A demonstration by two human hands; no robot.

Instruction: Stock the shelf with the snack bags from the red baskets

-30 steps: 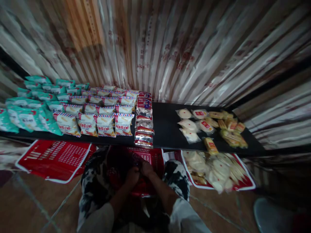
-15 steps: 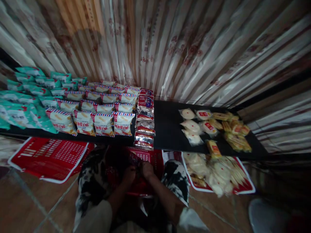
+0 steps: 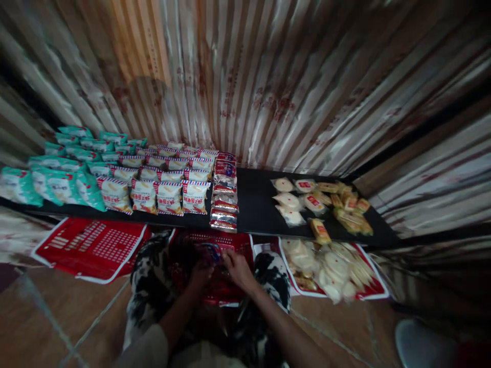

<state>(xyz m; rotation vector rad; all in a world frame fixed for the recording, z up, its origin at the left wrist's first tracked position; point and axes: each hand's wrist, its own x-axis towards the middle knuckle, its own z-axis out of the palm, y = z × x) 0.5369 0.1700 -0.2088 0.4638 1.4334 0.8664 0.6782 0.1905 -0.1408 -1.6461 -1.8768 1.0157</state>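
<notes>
Between my knees is a red plastic basket (image 3: 233, 297), with dark contents on its left side. Over it, a small shiny snack packet (image 3: 213, 252) in blue and reddish colours lies between my hands. My right hand (image 3: 235, 267) pinches its right end. At its lower left edge my left hand (image 3: 201, 275) is closed on it, though the fingers are dim. Straight ahead on the black shelf runs a column of red and silver snack packets (image 3: 224, 202), overlapping front to back.
White snack bags (image 3: 169, 198) and teal bags (image 3: 61, 186) stand in rows on the shelf's left. Wrapped round white cakes (image 3: 288, 202) and yellow packs (image 3: 351, 217) lie right. A red basket (image 3: 103, 245) is left; another, full of cakes (image 3: 333, 273), right. Pleated curtain (image 3: 261, 82) behind.
The view has shifted slightly. The snack packet between my hands now shows its printed face, and my right hand sits a little higher, with its fingers at the packet's edge.
</notes>
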